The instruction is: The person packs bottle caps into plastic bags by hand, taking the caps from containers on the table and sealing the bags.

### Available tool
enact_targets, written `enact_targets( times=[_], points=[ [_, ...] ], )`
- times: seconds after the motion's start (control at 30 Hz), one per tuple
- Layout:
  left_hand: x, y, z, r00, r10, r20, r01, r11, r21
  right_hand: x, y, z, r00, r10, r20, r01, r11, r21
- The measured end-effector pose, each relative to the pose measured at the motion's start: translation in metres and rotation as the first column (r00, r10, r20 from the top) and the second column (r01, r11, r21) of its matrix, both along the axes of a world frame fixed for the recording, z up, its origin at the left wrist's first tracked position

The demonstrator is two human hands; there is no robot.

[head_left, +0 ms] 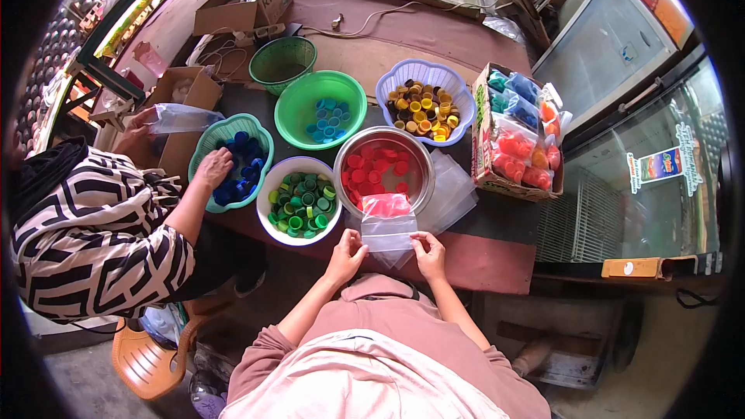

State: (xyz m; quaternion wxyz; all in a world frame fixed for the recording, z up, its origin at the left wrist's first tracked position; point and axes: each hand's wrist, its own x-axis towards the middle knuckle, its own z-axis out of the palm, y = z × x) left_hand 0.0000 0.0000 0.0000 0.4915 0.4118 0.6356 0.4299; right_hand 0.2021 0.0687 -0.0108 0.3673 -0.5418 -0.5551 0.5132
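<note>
A clear plastic bag [388, 233] with red caps at its far end lies between my hands, against the near rim of a steel bowl [426, 194] of red caps [376, 164]. My left hand [347, 256] pinches the bag's left near corner. On the right side, my right hand [428, 254] pinches the other corner. Flat empty bags [450, 190] lie beside and partly under the bowl. Left of it stands a white bowl [268, 221] of green caps [303, 203].
A co-worker's hand [213, 167] reaches into a teal basket [200, 157] of blue caps; the other holds a bag. Behind are a green basin [283, 120], a dark green basket [260, 62] and a lavender basket [466, 101]. A carton [512, 182] of filled bags stands right.
</note>
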Motion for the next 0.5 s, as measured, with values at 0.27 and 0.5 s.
enact_targets(
  times=[0.27, 0.5],
  points=[
    [0.002, -0.003, 0.022, 0.967, -0.058, -0.248, 0.125, 0.957, 0.263, 0.018, 0.0, 0.007, 0.978, 0.188, -0.089, -0.192, 0.981, -0.039],
    [-0.001, 0.002, 0.005, 0.998, -0.02, -0.064, 0.022, 0.999, 0.03, 0.015, 0.004, -0.004, 0.98, 0.127, -0.155, -0.131, 0.991, -0.017]
  ],
)
